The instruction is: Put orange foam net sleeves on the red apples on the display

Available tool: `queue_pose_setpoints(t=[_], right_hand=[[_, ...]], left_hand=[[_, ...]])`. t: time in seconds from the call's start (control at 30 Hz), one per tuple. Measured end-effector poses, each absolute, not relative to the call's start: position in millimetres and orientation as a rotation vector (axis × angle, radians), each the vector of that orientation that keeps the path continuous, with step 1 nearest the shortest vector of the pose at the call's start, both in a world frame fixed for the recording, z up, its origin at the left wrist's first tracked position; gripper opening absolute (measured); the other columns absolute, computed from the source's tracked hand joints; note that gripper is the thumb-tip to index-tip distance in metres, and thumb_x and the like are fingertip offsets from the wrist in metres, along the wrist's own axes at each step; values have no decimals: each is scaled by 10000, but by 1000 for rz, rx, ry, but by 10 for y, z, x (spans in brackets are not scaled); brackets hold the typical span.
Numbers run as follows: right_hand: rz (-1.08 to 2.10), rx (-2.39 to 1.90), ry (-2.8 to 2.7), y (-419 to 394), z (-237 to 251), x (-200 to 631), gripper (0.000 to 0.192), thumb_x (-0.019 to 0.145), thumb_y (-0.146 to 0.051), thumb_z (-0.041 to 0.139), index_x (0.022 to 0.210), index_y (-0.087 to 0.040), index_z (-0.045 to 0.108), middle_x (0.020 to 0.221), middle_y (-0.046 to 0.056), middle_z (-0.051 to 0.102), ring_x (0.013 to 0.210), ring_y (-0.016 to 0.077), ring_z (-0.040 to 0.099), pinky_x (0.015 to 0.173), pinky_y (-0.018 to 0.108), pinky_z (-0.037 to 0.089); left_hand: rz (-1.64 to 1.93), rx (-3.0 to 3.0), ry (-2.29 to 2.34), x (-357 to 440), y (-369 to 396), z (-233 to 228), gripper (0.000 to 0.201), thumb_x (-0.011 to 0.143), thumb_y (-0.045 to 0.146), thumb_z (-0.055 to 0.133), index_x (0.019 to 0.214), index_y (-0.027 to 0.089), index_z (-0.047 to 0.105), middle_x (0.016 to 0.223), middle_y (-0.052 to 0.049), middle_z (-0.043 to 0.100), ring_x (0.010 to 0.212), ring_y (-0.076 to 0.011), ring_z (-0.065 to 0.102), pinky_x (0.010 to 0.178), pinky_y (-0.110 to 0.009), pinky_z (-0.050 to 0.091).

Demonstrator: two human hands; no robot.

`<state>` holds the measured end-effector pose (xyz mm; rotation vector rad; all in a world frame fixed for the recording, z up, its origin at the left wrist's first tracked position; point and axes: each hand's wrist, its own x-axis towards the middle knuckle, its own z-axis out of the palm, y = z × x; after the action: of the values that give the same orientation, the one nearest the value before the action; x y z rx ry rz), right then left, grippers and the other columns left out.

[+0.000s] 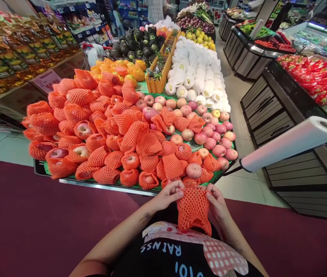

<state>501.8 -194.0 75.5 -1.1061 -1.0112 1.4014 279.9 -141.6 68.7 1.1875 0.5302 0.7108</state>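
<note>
Between my two hands hangs an orange foam fruit net [194,207], stretched at its top edge, its lower end gaping. My left hand [171,193] pinches the net's left upper corner. At the right upper corner my right hand [215,199] grips it with thumb and fingers. No fruit shows inside the mesh. Just beyond my hands, a bare apple [194,170] rests on netted apples [148,163] at the front edge of the display. More bare apples [208,130] lie loose to the right on green matting.
White-netted fruit [196,69] stands behind the apples, beside a small yellow fence planter [159,75]. A plastic bag roll [292,144] juts out at the right. Oil bottles [22,50] line the left. Slatted produce stands [298,154] border the aisle.
</note>
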Motion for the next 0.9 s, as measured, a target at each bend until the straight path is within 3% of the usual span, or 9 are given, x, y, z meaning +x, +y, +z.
queue_pose_setpoints(t=[0.17,0.27,0.43,0.6,0.77,0.9], right_hand=[[1304,-1150,-825,-1997,745,4687,416,791,-566,775,727,-264,495,752,-24,627,682,193,583,682,311,498],[1295,-1176,-690,-2078,674,4527,359,812,-529,783,764,-259,552,690,-59,546,601,147,491,599,255,433],[1514,-1150,-632,-2294,474,4274,371,749,-566,837,822,-237,684,768,-12,670,707,169,608,704,282,485],[1843,-1073,-803,-2395,293,4119,428,693,-529,892,969,-222,781,959,58,789,861,225,702,852,352,516],[1630,-1145,-534,-2184,285,4260,390,681,-479,909,968,-255,768,989,30,795,903,228,718,897,367,538],[1505,-1223,-620,-1971,262,4396,358,730,-536,859,918,-255,742,921,10,771,870,217,705,862,355,552]], left_hand=[[185,1368,339,2528,-1360,717,525,809,670,719,782,158,605,694,41,496,629,-102,399,599,-236,335],[134,1413,290,2425,-1362,653,509,791,634,758,762,140,641,702,27,550,652,-111,446,647,-243,384],[545,1081,553,2363,-1410,444,560,846,702,656,886,144,636,792,1,599,711,-125,512,704,-246,423],[647,939,637,2273,-1488,308,520,809,643,738,802,138,616,732,12,585,659,-110,500,668,-233,405],[521,928,650,2152,-1542,239,515,772,608,787,909,115,727,804,-39,689,712,-150,587,710,-259,443],[488,1080,648,2278,-1553,168,550,776,657,755,857,113,730,805,-43,700,743,-165,586,739,-272,456]])
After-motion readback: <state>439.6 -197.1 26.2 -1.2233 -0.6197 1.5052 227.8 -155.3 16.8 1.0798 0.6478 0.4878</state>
